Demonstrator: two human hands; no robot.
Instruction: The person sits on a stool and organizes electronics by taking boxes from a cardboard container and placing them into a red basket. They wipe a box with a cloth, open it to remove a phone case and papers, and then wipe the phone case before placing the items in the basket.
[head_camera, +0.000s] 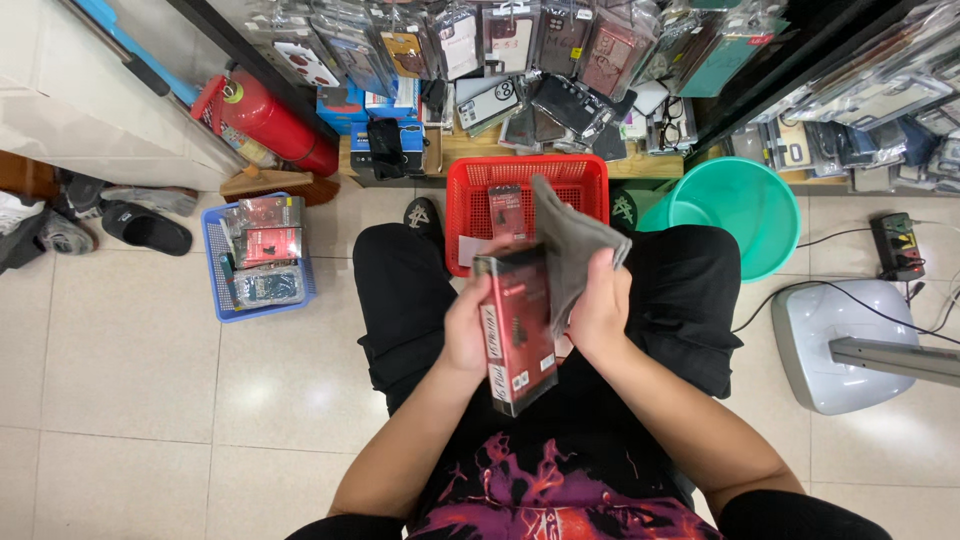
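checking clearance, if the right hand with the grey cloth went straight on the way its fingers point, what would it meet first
Probably the red basket just beyond the knees; the right hand points that way with the grey cloth, though depth is unclear.

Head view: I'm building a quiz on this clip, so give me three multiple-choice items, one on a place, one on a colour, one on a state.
1. Where is the red basket?
A. on the floor ahead of the knees
B. on a shelf
C. on the lap

2. What colour is the tub?
A. yellow
B. green
C. black

3. What holds the grey cloth?
A. nothing
B. left hand
C. right hand

Key: 1 A, it stands on tiles. 2 B, plainly green. 3 C, the right hand grips it; the left hand holds the red package.
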